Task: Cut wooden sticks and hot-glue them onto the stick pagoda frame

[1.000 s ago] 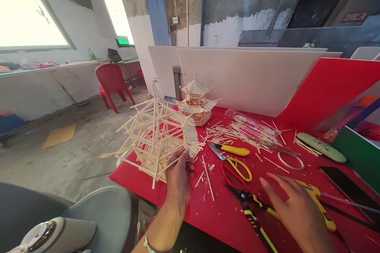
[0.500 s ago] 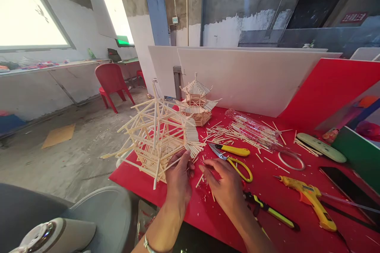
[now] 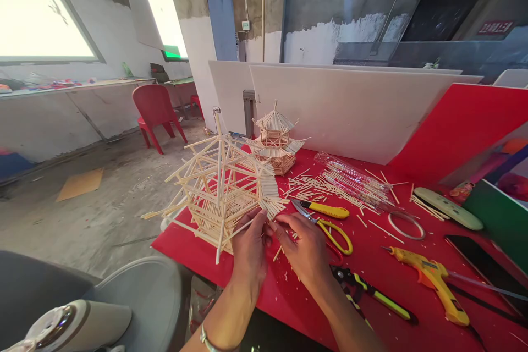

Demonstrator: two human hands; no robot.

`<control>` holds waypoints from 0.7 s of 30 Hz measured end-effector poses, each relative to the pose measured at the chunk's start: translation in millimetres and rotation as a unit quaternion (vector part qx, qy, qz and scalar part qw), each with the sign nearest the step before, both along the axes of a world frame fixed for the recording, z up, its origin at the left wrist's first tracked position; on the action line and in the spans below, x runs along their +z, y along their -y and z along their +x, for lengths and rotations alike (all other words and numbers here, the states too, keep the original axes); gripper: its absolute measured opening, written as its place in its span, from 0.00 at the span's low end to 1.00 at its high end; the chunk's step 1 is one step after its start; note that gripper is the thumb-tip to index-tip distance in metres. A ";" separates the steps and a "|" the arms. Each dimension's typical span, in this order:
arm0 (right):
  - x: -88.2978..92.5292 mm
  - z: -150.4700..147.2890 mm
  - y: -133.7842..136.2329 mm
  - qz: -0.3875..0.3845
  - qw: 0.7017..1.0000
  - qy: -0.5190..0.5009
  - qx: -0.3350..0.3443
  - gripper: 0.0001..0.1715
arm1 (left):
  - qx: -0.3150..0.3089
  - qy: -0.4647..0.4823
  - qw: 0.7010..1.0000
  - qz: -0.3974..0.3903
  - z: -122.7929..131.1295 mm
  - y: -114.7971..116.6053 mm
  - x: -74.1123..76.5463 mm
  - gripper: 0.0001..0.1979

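My left hand (image 3: pixel 251 245) is closed at the front right corner of a pavilion frame (image 3: pixel 220 187) built from thin wooden sticks. Its fingers are curled, and what they pinch is hidden. My right hand (image 3: pixel 304 245) is closed too, its thumb and forefinger meeting the left fingertips; anything between them is too small to name. Just above both hands, a roof panel (image 3: pixel 270 184) of side-by-side sticks slopes down on the frame's right side. Behind it stands a smaller two-tiered stick pagoda (image 3: pixel 275 143).
Right of my hands on the red tabletop (image 3: pixel 350 330) lie yellow-handled scissors (image 3: pixel 336 239), a yellow cutter knife (image 3: pixel 328 209), black-and-green pliers (image 3: pixel 375 294), a hot glue gun (image 3: pixel 433 280) and a phone (image 3: pixel 482 264). Loose sticks (image 3: pixel 346 184) spread behind. A cup (image 3: pixel 91 324) stands at lower left.
My right hand has moved left, and its fingertips now meet those of my left hand. My left hand stays nearly still at the frame. The whole view has shifted slightly.
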State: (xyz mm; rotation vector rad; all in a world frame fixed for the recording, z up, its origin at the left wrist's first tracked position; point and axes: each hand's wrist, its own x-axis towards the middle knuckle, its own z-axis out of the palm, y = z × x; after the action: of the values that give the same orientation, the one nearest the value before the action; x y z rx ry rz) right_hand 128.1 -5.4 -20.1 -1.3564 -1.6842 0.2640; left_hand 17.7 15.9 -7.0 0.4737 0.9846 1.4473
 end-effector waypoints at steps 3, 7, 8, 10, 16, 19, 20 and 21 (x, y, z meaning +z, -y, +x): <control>0.0 0.7 0.2 0.000 1.000 0.003 -0.002 0.09 | -0.002 -0.006 1.000 -0.004 -0.4 -0.6 -0.9 0.15; 2.6 1.9 1.9 -0.003 1.000 0.005 -0.007 0.10 | -0.008 -0.011 1.000 0.000 -0.8 -1.1 -0.9 0.14; 3.4 2.1 2.4 -0.004 1.000 0.006 -0.007 0.11 | -0.010 -0.011 1.000 0.000 -0.9 -1.1 -0.7 0.14; 4.8 2.4 3.2 -0.004 1.000 0.006 -0.007 0.11 | -0.011 -0.009 1.000 0.000 -1.1 -1.1 0.0 0.14; 6.7 2.7 3.2 -0.003 1.000 0.004 -0.007 0.10 | -0.019 0.005 1.000 -0.003 -0.7 0.0 3.6 0.15; 7.4 2.7 3.2 -0.006 1.000 -0.003 -0.005 0.10 | -0.016 0.012 1.000 -0.003 0.2 0.7 6.0 0.13; 7.6 2.5 3.4 -0.007 1.000 -0.004 -0.004 0.10 | -0.013 0.014 1.000 -0.004 0.6 0.7 6.6 0.14; 7.6 2.3 3.7 -0.008 1.000 -0.006 -0.004 0.10 | -0.011 0.016 1.000 -0.007 0.9 0.5 7.2 0.14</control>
State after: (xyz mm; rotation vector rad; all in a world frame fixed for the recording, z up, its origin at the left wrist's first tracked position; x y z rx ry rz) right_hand 130.4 -9.1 -12.5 -1.3710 -1.6701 0.2805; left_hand 18.6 15.4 0.2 0.4492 0.9612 1.4229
